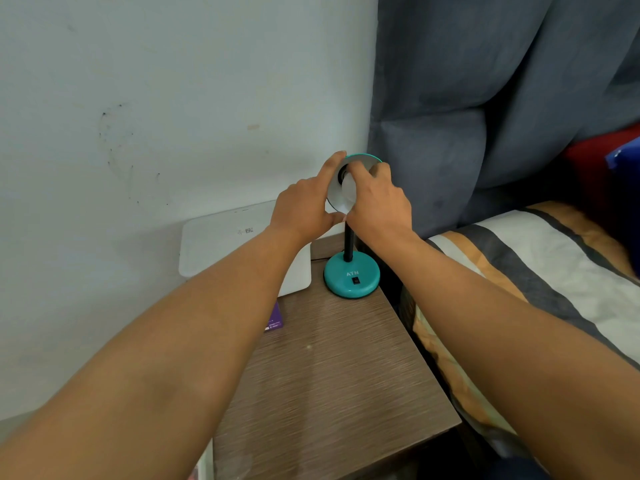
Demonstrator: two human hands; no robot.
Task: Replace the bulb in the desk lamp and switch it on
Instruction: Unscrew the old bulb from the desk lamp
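A small teal desk lamp stands at the back of a brown wooden bedside table. Its round base carries a black switch, and a black neck rises to the tilted shade, white inside. My left hand grips the shade's left rim, forefinger over the top edge, thumb under the lower edge. My right hand is closed around a white bulb that sits in the dark socket at the shade's middle. Most of the bulb is hidden by my fingers.
A white box lies left of the lamp against the pale wall. A purple packet peeks out beside my left forearm. On the right is a bed with a striped cover and a grey-blue padded headboard.
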